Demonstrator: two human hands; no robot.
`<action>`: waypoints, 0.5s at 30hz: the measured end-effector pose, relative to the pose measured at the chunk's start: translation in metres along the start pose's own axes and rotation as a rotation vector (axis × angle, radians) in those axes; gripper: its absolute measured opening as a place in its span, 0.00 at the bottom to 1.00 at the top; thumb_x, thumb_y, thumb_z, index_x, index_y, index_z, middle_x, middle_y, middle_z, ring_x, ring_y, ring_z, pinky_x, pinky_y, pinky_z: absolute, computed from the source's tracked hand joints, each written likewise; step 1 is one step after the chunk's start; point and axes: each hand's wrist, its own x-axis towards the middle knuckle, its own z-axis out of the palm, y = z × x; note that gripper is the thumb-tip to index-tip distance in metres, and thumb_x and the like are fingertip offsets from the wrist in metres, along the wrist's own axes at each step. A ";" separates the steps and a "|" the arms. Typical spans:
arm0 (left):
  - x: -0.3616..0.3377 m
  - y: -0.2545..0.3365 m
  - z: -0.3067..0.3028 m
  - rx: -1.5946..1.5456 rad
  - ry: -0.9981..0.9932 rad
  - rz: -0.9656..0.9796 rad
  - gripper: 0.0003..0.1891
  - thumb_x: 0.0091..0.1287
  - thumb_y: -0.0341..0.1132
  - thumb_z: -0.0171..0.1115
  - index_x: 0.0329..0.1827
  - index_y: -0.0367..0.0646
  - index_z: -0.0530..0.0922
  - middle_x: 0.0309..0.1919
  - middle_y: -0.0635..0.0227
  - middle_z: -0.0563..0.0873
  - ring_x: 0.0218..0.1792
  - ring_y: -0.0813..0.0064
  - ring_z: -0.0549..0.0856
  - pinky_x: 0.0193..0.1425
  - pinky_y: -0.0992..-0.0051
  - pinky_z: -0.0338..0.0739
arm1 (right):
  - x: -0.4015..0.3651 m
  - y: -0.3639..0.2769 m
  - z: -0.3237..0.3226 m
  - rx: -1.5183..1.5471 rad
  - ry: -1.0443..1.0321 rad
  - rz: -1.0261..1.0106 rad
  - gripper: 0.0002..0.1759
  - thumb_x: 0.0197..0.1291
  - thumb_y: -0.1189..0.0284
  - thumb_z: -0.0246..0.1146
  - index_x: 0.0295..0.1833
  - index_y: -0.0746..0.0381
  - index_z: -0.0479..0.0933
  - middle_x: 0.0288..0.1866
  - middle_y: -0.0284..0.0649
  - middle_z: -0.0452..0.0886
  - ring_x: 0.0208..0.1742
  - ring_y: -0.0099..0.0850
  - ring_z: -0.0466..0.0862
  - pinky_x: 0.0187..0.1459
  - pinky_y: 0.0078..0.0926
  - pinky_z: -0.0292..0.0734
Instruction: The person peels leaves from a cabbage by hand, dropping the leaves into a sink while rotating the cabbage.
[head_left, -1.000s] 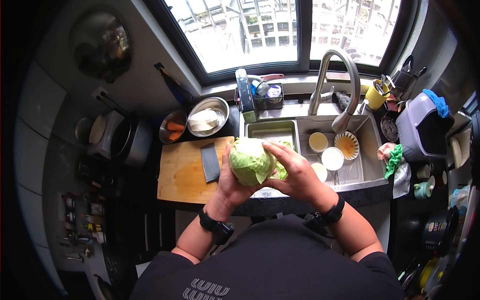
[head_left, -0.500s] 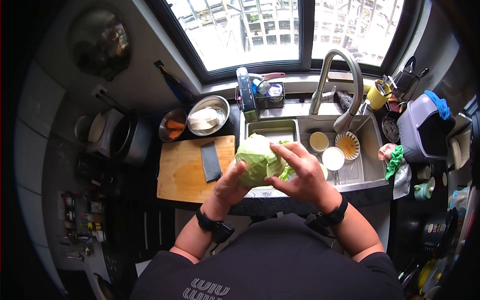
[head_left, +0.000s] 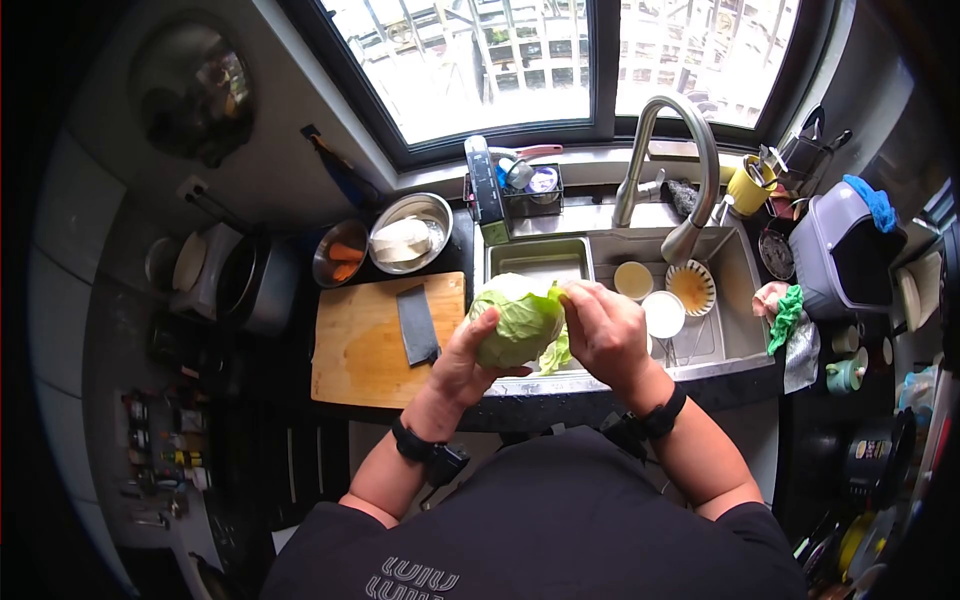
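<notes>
A pale green head of cabbage point(head_left: 517, 325) is held up over the near edge of the sink. My left hand point(head_left: 463, 358) cups it from the left and below, thumb on its side. On the right side, my right hand point(head_left: 610, 338) is closed, its fingertips pinching a cabbage leaf point(head_left: 556, 296) at the head's edge. Loose cabbage leaves point(head_left: 556, 355) show below, between the head and my right hand. To the left, a cleaver point(head_left: 416, 325) lies on the wooden cutting board point(head_left: 352, 345).
Behind the board stand a bowl of carrots point(head_left: 345, 262) and a metal bowl point(head_left: 440, 215) with a white item. The sink point(head_left: 735, 330) holds several bowls under a tall faucet point(head_left: 697, 150). A grey-purple bin point(head_left: 830, 245) stands on the right.
My right hand has gone from spread fingers against the cabbage to a closed pinch on a leaf, shifting slightly right. My left hand keeps its hold.
</notes>
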 end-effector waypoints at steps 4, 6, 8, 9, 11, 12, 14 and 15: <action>-0.001 0.000 0.002 -0.035 0.003 -0.049 0.35 0.75 0.59 0.67 0.77 0.49 0.72 0.63 0.63 0.86 0.60 0.68 0.90 0.48 0.59 0.94 | -0.006 -0.006 0.004 0.132 -0.008 0.207 0.05 0.69 0.77 0.69 0.48 0.65 0.82 0.39 0.48 0.89 0.35 0.47 0.90 0.38 0.39 0.86; -0.001 -0.001 0.001 -0.047 -0.011 -0.064 0.34 0.76 0.60 0.66 0.76 0.49 0.73 0.63 0.63 0.87 0.59 0.67 0.90 0.49 0.59 0.94 | -0.009 -0.005 0.009 0.190 0.029 0.156 0.09 0.70 0.72 0.71 0.51 0.64 0.83 0.43 0.48 0.90 0.41 0.49 0.91 0.43 0.40 0.88; -0.003 -0.001 0.003 -0.045 -0.006 -0.067 0.34 0.76 0.60 0.65 0.76 0.49 0.73 0.63 0.62 0.87 0.59 0.67 0.90 0.49 0.59 0.94 | -0.009 -0.008 0.006 0.215 0.021 0.142 0.12 0.69 0.69 0.72 0.53 0.63 0.83 0.46 0.48 0.90 0.43 0.50 0.91 0.44 0.40 0.88; -0.004 0.000 0.003 -0.044 0.002 -0.071 0.34 0.76 0.61 0.64 0.76 0.49 0.74 0.63 0.62 0.86 0.59 0.67 0.90 0.49 0.59 0.94 | -0.009 -0.010 0.005 0.241 0.012 0.131 0.15 0.68 0.67 0.74 0.55 0.62 0.84 0.49 0.48 0.90 0.46 0.51 0.92 0.46 0.40 0.88; -0.004 -0.002 0.000 -0.030 0.004 -0.073 0.34 0.76 0.61 0.65 0.76 0.49 0.73 0.63 0.62 0.86 0.59 0.67 0.90 0.49 0.58 0.94 | -0.015 -0.004 0.009 0.257 -0.013 0.132 0.18 0.67 0.64 0.76 0.56 0.61 0.85 0.52 0.48 0.90 0.47 0.51 0.92 0.47 0.41 0.89; -0.004 -0.003 -0.002 -0.015 0.005 -0.075 0.35 0.76 0.62 0.65 0.77 0.49 0.73 0.64 0.62 0.86 0.59 0.66 0.90 0.49 0.57 0.94 | -0.017 0.000 0.011 0.275 -0.006 0.108 0.15 0.68 0.67 0.75 0.55 0.62 0.85 0.51 0.48 0.90 0.46 0.50 0.92 0.46 0.41 0.89; -0.005 -0.004 -0.002 -0.006 0.005 -0.082 0.35 0.76 0.61 0.65 0.78 0.48 0.72 0.63 0.60 0.86 0.59 0.62 0.90 0.50 0.55 0.94 | -0.020 0.004 0.011 0.289 0.004 0.083 0.12 0.69 0.69 0.73 0.54 0.62 0.85 0.50 0.48 0.91 0.45 0.50 0.92 0.46 0.41 0.89; -0.006 -0.004 -0.003 0.002 0.009 -0.088 0.36 0.76 0.60 0.65 0.78 0.47 0.71 0.63 0.58 0.87 0.59 0.58 0.90 0.50 0.53 0.94 | -0.022 0.005 0.011 0.270 0.033 0.131 0.10 0.69 0.71 0.72 0.53 0.63 0.85 0.48 0.49 0.91 0.44 0.49 0.92 0.45 0.41 0.88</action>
